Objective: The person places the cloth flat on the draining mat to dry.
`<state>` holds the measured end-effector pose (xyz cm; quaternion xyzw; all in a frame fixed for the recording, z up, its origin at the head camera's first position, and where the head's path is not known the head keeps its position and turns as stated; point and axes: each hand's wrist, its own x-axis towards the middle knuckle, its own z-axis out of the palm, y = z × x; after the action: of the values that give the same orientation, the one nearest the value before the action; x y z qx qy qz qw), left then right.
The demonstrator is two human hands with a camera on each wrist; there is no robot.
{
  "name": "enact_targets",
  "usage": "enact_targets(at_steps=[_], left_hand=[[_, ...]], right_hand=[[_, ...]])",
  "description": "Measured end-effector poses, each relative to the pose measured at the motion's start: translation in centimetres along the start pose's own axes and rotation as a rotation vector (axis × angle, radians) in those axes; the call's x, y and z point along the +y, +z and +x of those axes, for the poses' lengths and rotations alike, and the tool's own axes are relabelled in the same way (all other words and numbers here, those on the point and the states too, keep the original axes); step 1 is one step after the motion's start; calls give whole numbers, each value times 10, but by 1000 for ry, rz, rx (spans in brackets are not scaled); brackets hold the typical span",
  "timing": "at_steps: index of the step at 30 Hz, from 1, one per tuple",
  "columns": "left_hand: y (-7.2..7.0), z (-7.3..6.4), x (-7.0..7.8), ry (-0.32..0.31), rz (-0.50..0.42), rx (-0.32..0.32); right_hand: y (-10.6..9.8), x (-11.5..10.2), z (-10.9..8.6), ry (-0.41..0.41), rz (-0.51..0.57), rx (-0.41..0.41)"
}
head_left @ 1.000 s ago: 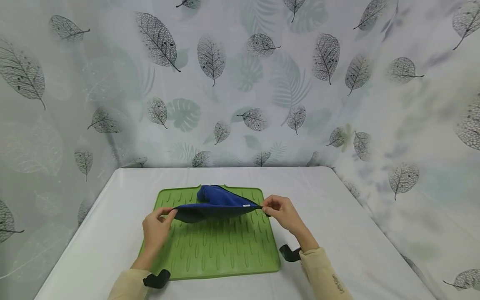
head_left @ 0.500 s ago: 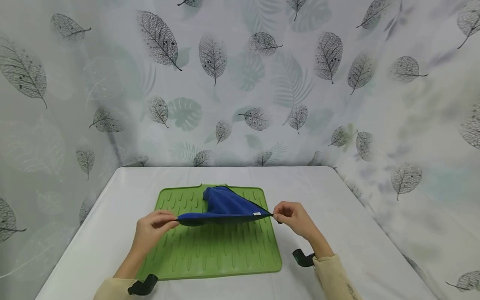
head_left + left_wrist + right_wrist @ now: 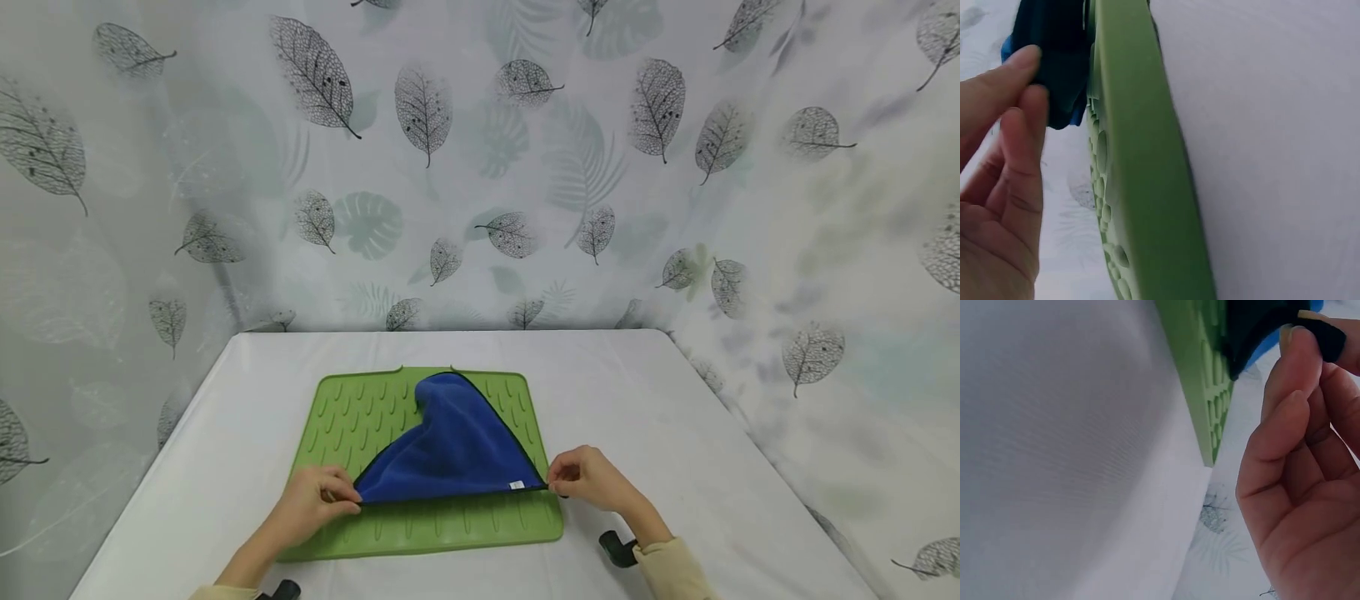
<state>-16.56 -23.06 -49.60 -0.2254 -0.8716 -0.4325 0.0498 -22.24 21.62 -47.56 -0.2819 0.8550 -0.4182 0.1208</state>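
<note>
A blue cloth (image 3: 457, 446) with a dark border and a small white label lies partly spread over a green ridged mat (image 3: 442, 533). Its near edge runs nearly straight between both hands, while its far left part is folded over. My left hand (image 3: 311, 504) pinches the near left corner between thumb and fingers, above the mat. The near right corner is pinched by my right hand (image 3: 596, 481), just beyond the mat's right edge. In the right wrist view, a dark corner of the cloth (image 3: 1329, 339) pokes out between thumb and finger of the right hand (image 3: 1300, 469).
The mat rests on a table with a white cover (image 3: 660, 400). Leaf-patterned curtains (image 3: 480, 167) stand behind the table and along both sides. A dark strap piece (image 3: 618, 550) sits at the right wrist, beside the beige sleeve (image 3: 675, 571).
Both hands have drawn the cloth's near edge toward the body and lowered it. The cloth lies flatter, with more of its blue face showing over the mat.
</note>
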Motion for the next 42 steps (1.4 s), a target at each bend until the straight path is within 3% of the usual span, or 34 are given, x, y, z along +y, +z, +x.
enact_targets(at_steps=[6,19,23,28,31,36,39,42], left_hand=[[-1,0,0,-62,36,-69],[-10,1,6,-85,94,-180],[-14,3,8,-86,60,-213],[-27,12,8,-195,-77,-301],[-42,24,8,-255,-133,-243],[-58,53,4,-355,-188,19],[-57,71,1,-434,-201,118],[-47,88,-3,-505,-218,159]], right_hand=[[8,2,6,-36,-57,-19],[14,2,18,-40,-165,-52],[10,-2,23,-5,-154,-102],[-6,-10,34,21,-116,-146],[-22,-16,49,14,-125,-107],[-40,-24,88,34,-118,-7],[-41,-25,118,88,-113,46],[-38,-23,147,150,-121,106]])
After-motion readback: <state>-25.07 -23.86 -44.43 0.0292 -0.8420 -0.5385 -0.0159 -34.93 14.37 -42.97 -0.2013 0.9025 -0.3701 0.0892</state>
